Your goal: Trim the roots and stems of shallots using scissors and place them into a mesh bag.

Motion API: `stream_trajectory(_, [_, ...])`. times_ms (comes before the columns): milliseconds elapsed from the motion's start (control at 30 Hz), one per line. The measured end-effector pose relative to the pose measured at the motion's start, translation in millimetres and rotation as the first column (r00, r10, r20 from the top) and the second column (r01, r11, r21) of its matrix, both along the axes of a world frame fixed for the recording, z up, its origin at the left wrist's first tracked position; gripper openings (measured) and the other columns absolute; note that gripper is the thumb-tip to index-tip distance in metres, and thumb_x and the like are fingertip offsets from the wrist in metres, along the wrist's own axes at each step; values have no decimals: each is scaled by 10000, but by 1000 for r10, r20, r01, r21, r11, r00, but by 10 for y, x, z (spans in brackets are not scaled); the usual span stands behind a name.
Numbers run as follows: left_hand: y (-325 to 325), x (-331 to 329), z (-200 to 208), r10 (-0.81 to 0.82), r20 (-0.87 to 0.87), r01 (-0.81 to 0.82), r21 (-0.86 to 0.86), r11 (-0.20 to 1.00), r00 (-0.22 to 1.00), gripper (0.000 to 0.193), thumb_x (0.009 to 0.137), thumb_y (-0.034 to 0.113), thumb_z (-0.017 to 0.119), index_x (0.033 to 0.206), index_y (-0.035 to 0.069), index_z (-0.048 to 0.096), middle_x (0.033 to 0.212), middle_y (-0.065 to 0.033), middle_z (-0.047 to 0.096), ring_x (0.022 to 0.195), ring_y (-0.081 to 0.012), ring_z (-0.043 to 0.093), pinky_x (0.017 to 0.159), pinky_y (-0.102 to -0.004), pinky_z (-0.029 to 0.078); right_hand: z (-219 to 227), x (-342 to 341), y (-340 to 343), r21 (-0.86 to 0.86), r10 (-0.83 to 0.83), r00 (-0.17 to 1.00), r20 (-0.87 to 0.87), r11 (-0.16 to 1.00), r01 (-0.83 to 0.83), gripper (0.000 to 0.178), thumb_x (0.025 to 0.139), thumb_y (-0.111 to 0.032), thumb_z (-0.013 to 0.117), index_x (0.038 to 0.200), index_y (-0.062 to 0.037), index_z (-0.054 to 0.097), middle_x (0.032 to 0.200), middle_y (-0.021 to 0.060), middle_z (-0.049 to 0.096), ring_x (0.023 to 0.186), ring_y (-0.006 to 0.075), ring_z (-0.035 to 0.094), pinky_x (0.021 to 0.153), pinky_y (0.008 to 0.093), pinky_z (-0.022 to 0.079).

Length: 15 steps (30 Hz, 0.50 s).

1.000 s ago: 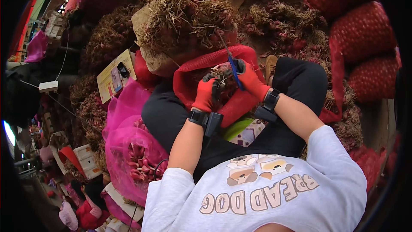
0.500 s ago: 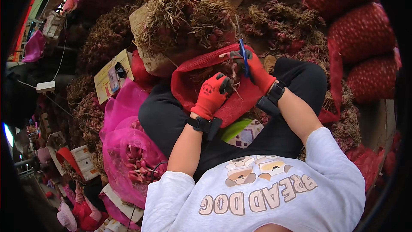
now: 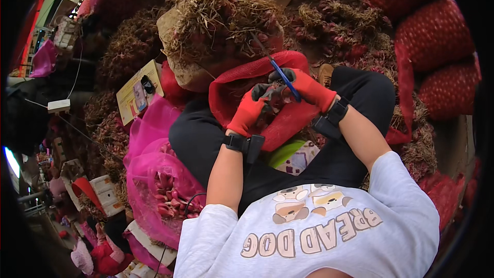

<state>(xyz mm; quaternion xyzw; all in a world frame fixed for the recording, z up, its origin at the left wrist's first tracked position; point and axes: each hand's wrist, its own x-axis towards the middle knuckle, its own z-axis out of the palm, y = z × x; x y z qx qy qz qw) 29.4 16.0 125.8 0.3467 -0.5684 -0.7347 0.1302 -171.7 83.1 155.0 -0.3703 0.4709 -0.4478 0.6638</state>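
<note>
My right hand [image 3: 309, 88], in a red glove with dark fingertips, is closed round the blue handle of a long, thin-bladed knife [image 3: 283, 78]. The blade slants away to the upper left, across the rim of a red mesh bag [image 3: 231, 80]. My left hand [image 3: 251, 109], gloved the same way, is curled round reddish shallots [image 3: 278, 96] that show between both hands; their number is hard to make out. Both hands are over the bag, which lies open between my crossed legs. Just beyond it, a big heap of shallots with dry stalks [image 3: 221, 20] rests on a pale block.
A pink mesh bag of trimmed shallots [image 3: 167, 193] stands by my left knee. Beyond it lies a yellowish board [image 3: 133, 92] with small items on it. Filled red sacks [image 3: 435, 36] are stacked at the far right. More stalked shallots [image 3: 337, 31] lie around me.
My hands have come together over the bag. The knife has tipped from nearly upright to slanting left, its blade now in front of the heap.
</note>
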Motion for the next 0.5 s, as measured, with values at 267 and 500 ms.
stream_trajectory(267, [139, -94, 259, -163, -57, 123, -424, 897, 985, 230, 918, 208, 499, 1102, 71, 519, 870, -16, 524, 749, -108, 508, 621, -253, 418, -32, -63, -15, 81, -193, 908, 373, 981, 176, 425, 722, -34, 616, 1131, 43, 529, 1024, 89, 601, 892, 148, 599, 780, 259, 493])
stream_trajectory(500, [63, 59, -120, -180, -70, 76, -719, 691, 981, 372, 887, 26, 472, 1258, 35, 450, 1052, -54, 547, 917, -149, 548, 752, -264, 466, 12, 5, -98, -125, -15, 996, -89, 992, 4, 434, 752, -72, 654, 1163, -11, 528, 994, 57, 606, 877, 114, 589, 725, 245, 489])
